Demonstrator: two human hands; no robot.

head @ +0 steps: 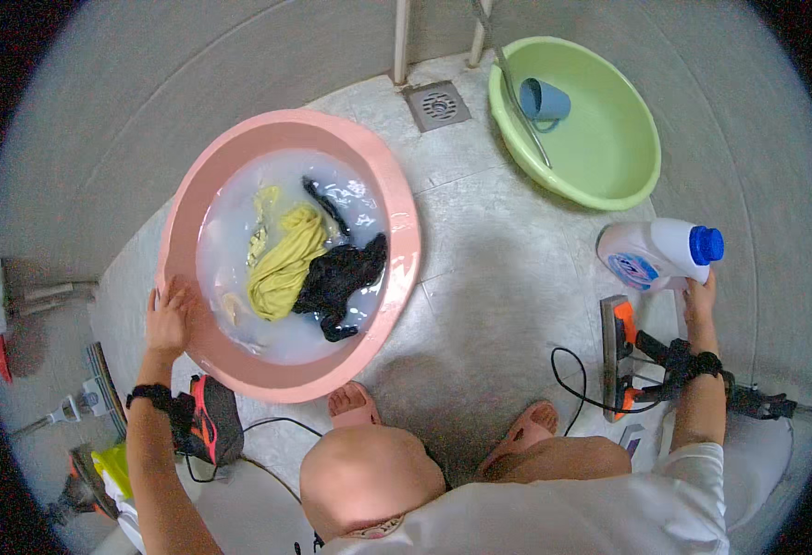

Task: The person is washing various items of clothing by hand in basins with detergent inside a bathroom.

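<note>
On the left stands a pink plastic basin with cloudy, whitish water in it. A yellow-green cloth garment lies bunched in the water, against a black garment. A narrow black strip of cloth floats above them. My left hand holds the near left rim of the basin, its fingers over the edge. At the right, my right hand grips a white detergent bottle near its blue cap. The bottle's cap is on, and part of my right hand is hidden behind the bottle.
A light green basin holds a blue mug, with a metal shower hose hanging into it. A floor drain lies between the basins. An orange-and-black device with a cable is near my right forearm; a black-and-red one is by my left.
</note>
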